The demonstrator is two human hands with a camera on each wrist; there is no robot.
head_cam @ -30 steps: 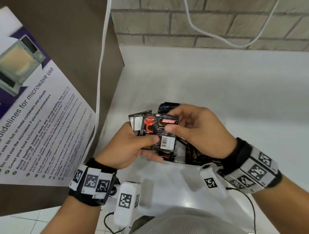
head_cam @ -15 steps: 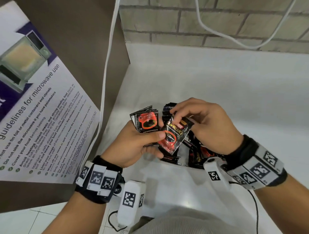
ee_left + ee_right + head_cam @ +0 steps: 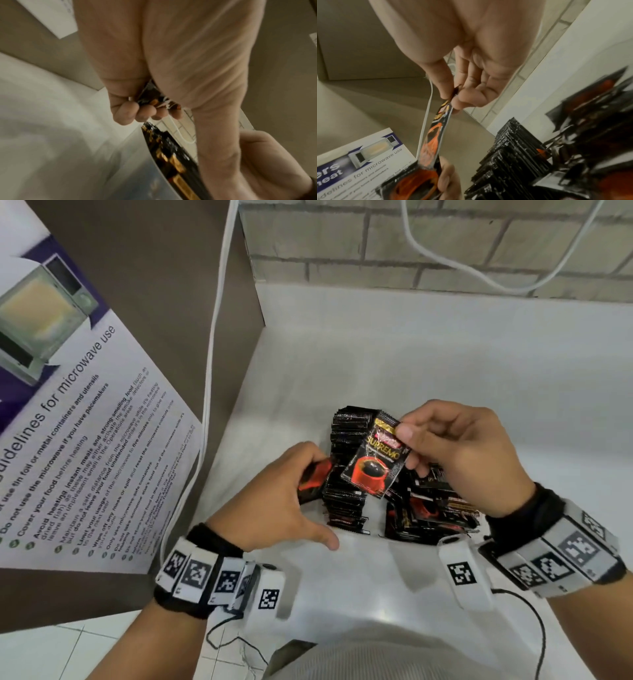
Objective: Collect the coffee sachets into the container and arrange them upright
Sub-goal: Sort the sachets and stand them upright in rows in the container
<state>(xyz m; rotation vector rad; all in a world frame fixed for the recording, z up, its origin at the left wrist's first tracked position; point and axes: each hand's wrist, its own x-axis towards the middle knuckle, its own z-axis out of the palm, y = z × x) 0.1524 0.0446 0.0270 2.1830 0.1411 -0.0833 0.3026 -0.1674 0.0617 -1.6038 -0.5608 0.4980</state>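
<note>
Pinching one sachet (image 3: 375, 462) by its top edge between right hand (image 3: 459, 453) thumb and fingers, long axis tilted, lower end hanging over the upright row (image 3: 344, 498) just left of the loose heap (image 3: 431, 508), left hand (image 3: 277, 501) curled round a small stack (image 3: 313, 479) at that row's left

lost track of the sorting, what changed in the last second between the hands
The right hand pulled one Supremo sachet out of the left hand's bundle and turned it face up, pinching its top corner. The left hand sank beside the upright row, keeping its remaining sachets. The row and loose pile stayed put.
</note>
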